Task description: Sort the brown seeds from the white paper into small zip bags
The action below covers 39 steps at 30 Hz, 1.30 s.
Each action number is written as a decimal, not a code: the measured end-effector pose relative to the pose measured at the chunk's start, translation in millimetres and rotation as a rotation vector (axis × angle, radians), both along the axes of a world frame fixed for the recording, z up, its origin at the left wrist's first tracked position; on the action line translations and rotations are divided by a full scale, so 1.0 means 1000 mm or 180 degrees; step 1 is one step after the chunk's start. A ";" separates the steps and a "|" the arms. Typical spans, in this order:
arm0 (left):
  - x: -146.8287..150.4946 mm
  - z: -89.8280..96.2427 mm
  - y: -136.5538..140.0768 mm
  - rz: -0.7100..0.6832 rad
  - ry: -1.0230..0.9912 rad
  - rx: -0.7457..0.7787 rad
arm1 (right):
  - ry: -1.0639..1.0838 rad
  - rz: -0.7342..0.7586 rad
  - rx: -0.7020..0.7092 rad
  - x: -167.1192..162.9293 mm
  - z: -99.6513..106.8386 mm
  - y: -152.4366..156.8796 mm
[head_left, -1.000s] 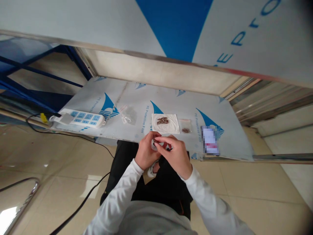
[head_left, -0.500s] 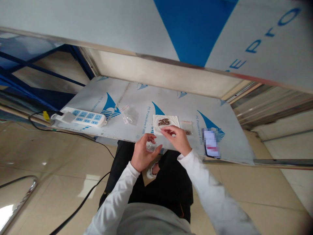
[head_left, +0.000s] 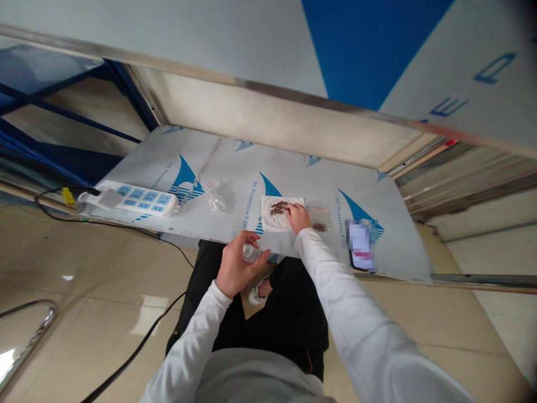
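Observation:
My left hand (head_left: 240, 266) curls around a small clear plastic item (head_left: 251, 253) at the shelf's front edge; whether it is a bag or a box I cannot tell. On the shelf lies a white paper tissue (head_left: 277, 223) with a pile of small brown pieces (head_left: 278, 209) on it. My right hand (head_left: 298, 217) reaches over the tissue's right side, its fingertips together at the pile's edge. What they pinch, if anything, is too small to make out. Beside that hand lies a clear zip bag (head_left: 322, 217) with some brown pieces in its lower end.
Another clear plastic bag (head_left: 220, 196) lies left of the tissue. A white power strip (head_left: 145, 200) with a plug and black cable is at the shelf's left. A phone (head_left: 361, 246) lies near the right front edge. An upper film-covered panel (head_left: 188, 45) overhangs the shelf (head_left: 289, 179).
My right hand has moved forward from the tissue's front edge to the brown pieces. My left hand stays around the clear plastic item, near the shelf edge. The view has shifted slightly.

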<state>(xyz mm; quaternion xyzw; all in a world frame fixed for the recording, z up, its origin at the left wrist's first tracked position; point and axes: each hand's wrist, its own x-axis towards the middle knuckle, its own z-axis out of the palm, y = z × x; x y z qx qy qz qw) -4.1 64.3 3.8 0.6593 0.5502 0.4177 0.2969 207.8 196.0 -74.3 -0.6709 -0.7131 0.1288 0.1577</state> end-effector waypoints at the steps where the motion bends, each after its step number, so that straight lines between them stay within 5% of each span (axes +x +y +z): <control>1: 0.000 -0.001 0.000 -0.0017 -0.0006 -0.0002 | 0.0016 -0.0052 -0.0004 0.000 0.001 0.000; 7: 0.001 -0.001 0.002 0.0016 -0.0034 -0.0024 | 0.0459 -0.0197 0.0158 -0.003 0.022 -0.007; 12: 0.008 0.003 0.003 -0.0050 -0.0114 0.0033 | 0.1724 0.0080 0.0353 -0.026 0.080 -0.065; 15: 0.016 0.009 0.002 -0.0196 -0.0253 0.0131 | 0.2688 0.0424 0.0057 -0.043 0.117 -0.109; 19: 0.023 0.019 0.000 -0.0374 -0.0414 0.0177 | 0.2197 0.0833 0.0100 -0.054 0.144 -0.137; 27: 0.024 0.025 -0.004 -0.0413 -0.0507 0.0255 | 0.0460 0.1618 0.0368 -0.055 0.164 -0.134; 34: 0.008 0.029 -0.004 -0.0884 -0.0750 -0.0063 | 0.1085 0.1740 -0.0075 -0.043 0.164 -0.130; 36: 0.001 0.031 -0.003 -0.1081 -0.1249 -0.0466 | 0.1473 0.1513 -0.0238 -0.036 0.163 -0.127; 39: -0.004 0.030 -0.002 -0.0803 -0.2137 -0.1173 | 0.1971 0.1356 -0.0488 -0.026 0.161 -0.123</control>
